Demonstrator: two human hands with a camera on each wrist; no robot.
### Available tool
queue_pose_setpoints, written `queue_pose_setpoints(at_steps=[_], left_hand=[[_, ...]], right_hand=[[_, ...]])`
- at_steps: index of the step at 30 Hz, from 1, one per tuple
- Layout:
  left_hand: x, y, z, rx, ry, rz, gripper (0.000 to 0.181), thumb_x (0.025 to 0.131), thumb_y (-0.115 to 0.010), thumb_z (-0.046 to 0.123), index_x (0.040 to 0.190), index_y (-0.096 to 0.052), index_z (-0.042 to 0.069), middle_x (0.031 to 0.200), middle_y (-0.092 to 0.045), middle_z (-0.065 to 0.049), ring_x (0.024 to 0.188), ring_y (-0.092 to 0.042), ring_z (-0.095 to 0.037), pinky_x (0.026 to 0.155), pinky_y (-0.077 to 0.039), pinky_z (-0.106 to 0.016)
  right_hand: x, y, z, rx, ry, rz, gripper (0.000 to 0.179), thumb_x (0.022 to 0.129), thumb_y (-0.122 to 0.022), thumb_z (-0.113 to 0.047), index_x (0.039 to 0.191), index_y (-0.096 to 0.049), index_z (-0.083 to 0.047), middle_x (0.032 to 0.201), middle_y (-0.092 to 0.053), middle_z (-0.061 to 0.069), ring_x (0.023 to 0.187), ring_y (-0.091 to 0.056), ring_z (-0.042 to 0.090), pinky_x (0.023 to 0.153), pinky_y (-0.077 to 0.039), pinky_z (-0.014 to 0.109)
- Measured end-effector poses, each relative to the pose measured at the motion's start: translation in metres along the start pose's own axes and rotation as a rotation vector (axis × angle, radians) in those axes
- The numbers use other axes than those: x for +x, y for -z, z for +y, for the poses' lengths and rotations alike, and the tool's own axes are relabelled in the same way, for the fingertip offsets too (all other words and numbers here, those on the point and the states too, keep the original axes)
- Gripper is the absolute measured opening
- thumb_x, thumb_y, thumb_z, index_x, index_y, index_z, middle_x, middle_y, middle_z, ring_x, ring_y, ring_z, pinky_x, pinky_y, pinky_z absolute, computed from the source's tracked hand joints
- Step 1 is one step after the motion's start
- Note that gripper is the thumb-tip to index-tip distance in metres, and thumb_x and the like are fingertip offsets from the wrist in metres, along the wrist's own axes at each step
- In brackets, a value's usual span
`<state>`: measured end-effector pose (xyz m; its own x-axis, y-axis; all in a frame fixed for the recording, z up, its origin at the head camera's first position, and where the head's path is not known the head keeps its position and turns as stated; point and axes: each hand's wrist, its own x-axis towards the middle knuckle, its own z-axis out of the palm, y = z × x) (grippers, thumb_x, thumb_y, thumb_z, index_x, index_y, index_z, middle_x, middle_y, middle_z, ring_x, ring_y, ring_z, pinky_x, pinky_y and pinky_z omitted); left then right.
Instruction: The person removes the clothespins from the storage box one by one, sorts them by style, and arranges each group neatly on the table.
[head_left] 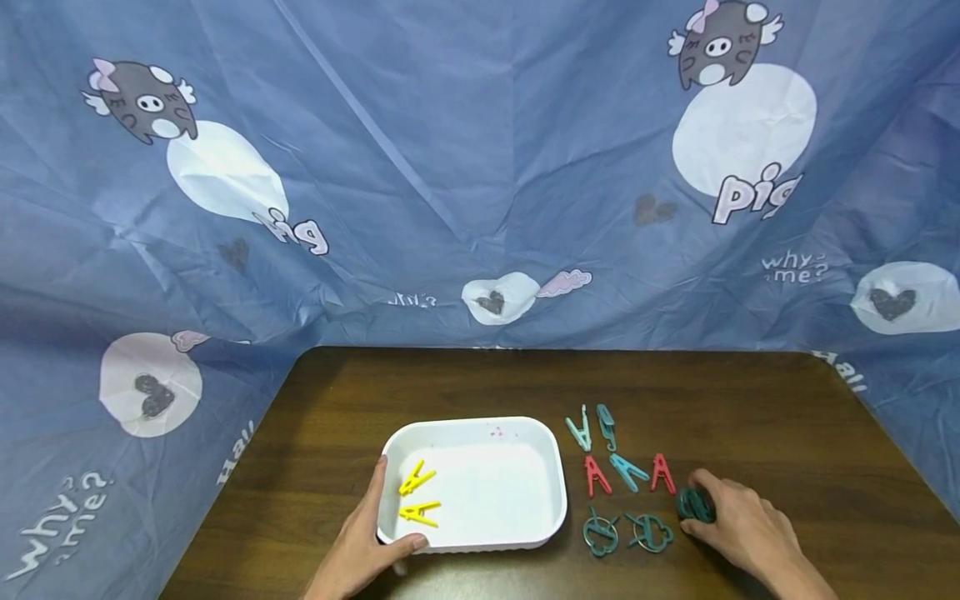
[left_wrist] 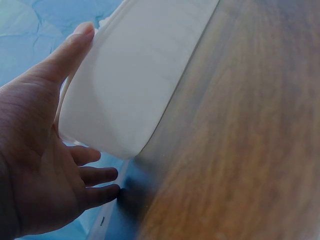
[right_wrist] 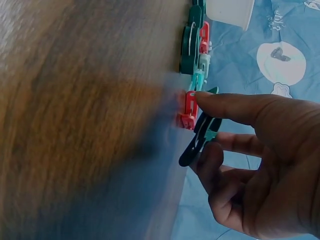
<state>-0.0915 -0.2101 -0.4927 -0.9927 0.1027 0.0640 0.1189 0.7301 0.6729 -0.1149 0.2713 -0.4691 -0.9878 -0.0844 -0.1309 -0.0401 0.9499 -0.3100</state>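
Observation:
My left hand point(head_left: 362, 533) grips the near left corner of a white plastic tray point(head_left: 498, 492), thumb at the near rim. Its lower fingers spread away from the tray wall in the left wrist view. Inside the tray, toward the left, lie a yellow clothespin point(head_left: 416, 478) and another yellow clothespin point(head_left: 420, 513). On the right, my right hand point(head_left: 746, 527) pinches a dark green clip point(right_wrist: 201, 134) between thumb and fingers, close over the table. Nearest to it lie a red clothespin point(head_left: 662, 473) and a green cloud-shaped clip point(head_left: 651, 533).
Between the tray and my right hand lie a second green clip point(head_left: 601, 535), another red clothespin point(head_left: 595, 476), a light blue clothespin point(head_left: 627, 472), a mint clothespin point(head_left: 580, 432) and a teal clothespin point(head_left: 606, 425). A blue printed cloth point(head_left: 450, 167) hangs behind the brown wooden table point(head_left: 720, 392).

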Motion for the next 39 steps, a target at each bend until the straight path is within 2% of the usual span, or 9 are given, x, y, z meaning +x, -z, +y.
queue_pose_setpoints(at_steps=[7, 12, 18, 23, 32, 39], left_hand=[[0.001, 0.0, 0.002, -0.01, 0.002, -0.005, 0.122, 0.073, -0.087, 0.043, 0.16, -0.012, 0.001, 0.165, -0.024, -0.022, 0.145, -0.039, -0.041, 0.112, -0.039, -0.059], [0.001, 0.0, 0.001, -0.005, -0.008, 0.0, 0.122, 0.073, -0.087, 0.042, 0.16, -0.013, 0.0, 0.165, -0.024, -0.023, 0.144, -0.04, -0.041, 0.112, -0.039, -0.059], [0.002, 0.0, 0.0, -0.028, 0.031, -0.032, 0.122, 0.074, -0.086, 0.043, 0.161, -0.01, 0.003, 0.166, -0.021, -0.022, 0.146, -0.037, -0.042, 0.114, -0.038, -0.058], [0.001, 0.0, 0.0, -0.04, 0.042, -0.037, 0.122, 0.074, -0.086, 0.043, 0.161, -0.009, 0.003, 0.167, -0.02, -0.021, 0.147, -0.036, -0.042, 0.115, -0.037, -0.058], [0.001, -0.001, -0.001, -0.03, 0.019, -0.016, 0.122, 0.074, -0.086, 0.043, 0.16, -0.011, 0.002, 0.166, -0.021, -0.021, 0.145, -0.038, -0.042, 0.114, -0.037, -0.058], [0.001, 0.0, -0.001, -0.032, 0.027, -0.019, 0.122, 0.074, -0.086, 0.043, 0.161, -0.01, 0.002, 0.166, -0.021, -0.022, 0.146, -0.037, -0.042, 0.114, -0.037, -0.058]], right_hand=[[-0.002, 0.001, 0.002, -0.027, -0.009, -0.054, 0.053, 0.075, -0.086, -0.039, 0.116, -0.061, -0.015, 0.095, -0.07, 0.003, 0.079, -0.063, 0.018, 0.055, -0.049, 0.038], [-0.001, 0.001, 0.003, -0.02, -0.034, -0.124, 0.051, 0.075, -0.085, -0.042, 0.114, -0.062, -0.019, 0.096, -0.069, 0.0, 0.08, -0.06, 0.017, 0.056, -0.047, 0.038], [-0.002, -0.002, 0.001, -0.008, -0.046, -0.186, 0.049, 0.074, -0.086, -0.044, 0.111, -0.062, -0.023, 0.092, -0.064, -0.004, 0.079, -0.054, 0.015, 0.058, -0.044, 0.037], [-0.004, -0.005, 0.0, -0.021, -0.045, -0.194, 0.048, 0.073, -0.086, -0.042, 0.109, -0.062, -0.023, 0.086, -0.059, -0.005, 0.077, -0.051, 0.015, 0.058, -0.041, 0.036], [-0.005, -0.008, 0.001, -0.046, -0.034, -0.205, 0.053, 0.074, -0.086, -0.044, 0.116, -0.062, -0.021, 0.089, -0.06, -0.004, 0.078, -0.051, 0.015, 0.059, -0.044, 0.038], [-0.006, -0.011, 0.001, -0.053, -0.017, -0.175, 0.054, 0.073, -0.086, -0.045, 0.115, -0.062, -0.023, 0.089, -0.058, -0.004, 0.079, -0.053, 0.014, 0.059, -0.047, 0.04]])
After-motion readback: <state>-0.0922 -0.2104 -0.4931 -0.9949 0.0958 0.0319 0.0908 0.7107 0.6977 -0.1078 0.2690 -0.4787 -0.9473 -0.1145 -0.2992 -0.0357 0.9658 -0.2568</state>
